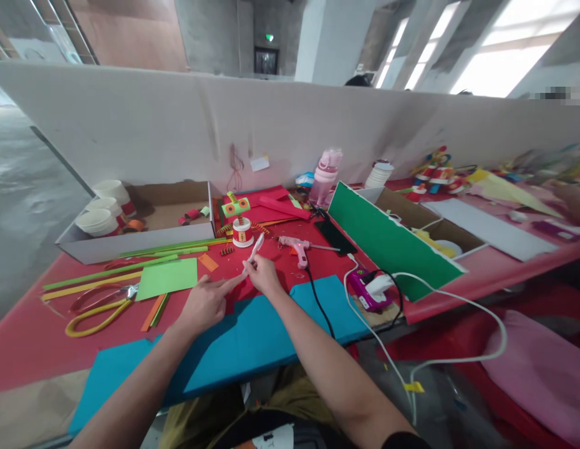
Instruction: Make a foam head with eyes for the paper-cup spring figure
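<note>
My right hand point(263, 274) is closed around a slim white pen point(257, 245), which slants up and away from the fingers. My left hand point(206, 304) reaches in from the left with its index finger stretched out to the right fingertips; its other fingers are curled, and I see nothing held in it. Whatever lies under the pen's lower end is hidden. Just beyond the hands stands a paper-cup figure point(242, 232) with a green rolled-paper head point(236, 207) and coiled paper arms. A pink glue gun point(298, 247) lies to the right.
Red-and-yellow scissors point(100, 310), a green card point(167, 278) and paper strips point(112, 272) lie left. A box point(131, 244) with paper cups stands behind them. Right are a phone point(334, 236), a purple power strip point(370, 292) with cables and a green-sided box point(388, 240). Blue sheets point(234, 349) line the front edge.
</note>
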Motion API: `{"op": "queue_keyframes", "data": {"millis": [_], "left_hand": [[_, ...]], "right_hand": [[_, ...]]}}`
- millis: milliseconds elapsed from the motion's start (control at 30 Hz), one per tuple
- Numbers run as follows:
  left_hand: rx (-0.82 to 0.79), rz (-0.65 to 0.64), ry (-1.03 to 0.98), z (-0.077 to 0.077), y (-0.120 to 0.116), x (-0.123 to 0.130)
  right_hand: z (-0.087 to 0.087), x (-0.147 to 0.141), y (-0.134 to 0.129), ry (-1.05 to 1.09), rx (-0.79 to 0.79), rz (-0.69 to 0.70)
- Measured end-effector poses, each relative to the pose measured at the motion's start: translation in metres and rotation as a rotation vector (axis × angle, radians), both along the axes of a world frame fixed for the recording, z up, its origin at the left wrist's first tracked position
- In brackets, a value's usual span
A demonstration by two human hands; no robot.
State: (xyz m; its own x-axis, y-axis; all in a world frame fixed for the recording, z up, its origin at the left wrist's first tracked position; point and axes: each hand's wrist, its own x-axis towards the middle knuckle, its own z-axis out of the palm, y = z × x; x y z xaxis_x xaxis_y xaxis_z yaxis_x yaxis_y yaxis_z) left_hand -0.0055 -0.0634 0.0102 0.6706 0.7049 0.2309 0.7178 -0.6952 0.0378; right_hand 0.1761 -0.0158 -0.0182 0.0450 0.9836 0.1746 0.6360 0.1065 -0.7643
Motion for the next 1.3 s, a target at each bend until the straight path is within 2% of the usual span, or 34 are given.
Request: {"op": "queue_keyframes", "data": {"millis": [633, 867, 1300], "left_hand": [[0.004, 0.018, -0.031, 0.002, -0.003, 0.000], [0.013, 0.024, 0.017, 0.001, -0.003, 0.000], [-0.005, 0.007, -0.044, -0.002, -0.002, -0.002]], "right_hand": [[0.005, -0.002, -0.020, 0.002, 0.000, -0.074], [0.006, -0.003, -0.025, 0.004, 0.006, -0.082], [0.001, -0.004, -0.029, -0.016, 0.039, -0.094]]}}
